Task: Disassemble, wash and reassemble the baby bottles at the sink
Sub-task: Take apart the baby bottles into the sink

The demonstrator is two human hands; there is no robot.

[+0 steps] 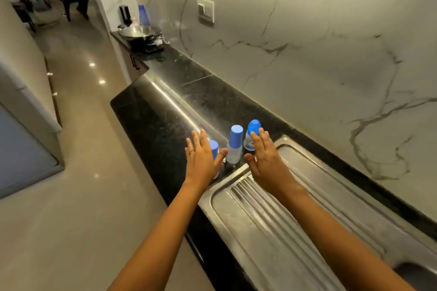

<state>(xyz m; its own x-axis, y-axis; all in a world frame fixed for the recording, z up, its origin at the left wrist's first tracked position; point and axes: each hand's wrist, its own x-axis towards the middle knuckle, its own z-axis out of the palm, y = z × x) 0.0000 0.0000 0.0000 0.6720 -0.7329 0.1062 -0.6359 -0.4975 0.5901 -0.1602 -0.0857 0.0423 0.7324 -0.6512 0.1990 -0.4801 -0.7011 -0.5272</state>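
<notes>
Three baby bottles with blue caps stand upright on the black counter just left of the steel drainboard (272, 215). The middle bottle (234, 146) is in full view between my hands. My left hand (202, 158), flat with fingers apart, covers most of the left bottle (214, 149). My right hand (264, 158), also flat and empty, is in front of the right bottle (252, 128), whose blue cap shows above my fingers. Neither hand grips anything.
The black granite counter (165, 113) runs along a marble wall toward a stove with a steel wok (139, 32) and a blue bottle (143, 15) at the far end. The sink basin's corner (416, 274) shows at bottom right. The floor lies to the left.
</notes>
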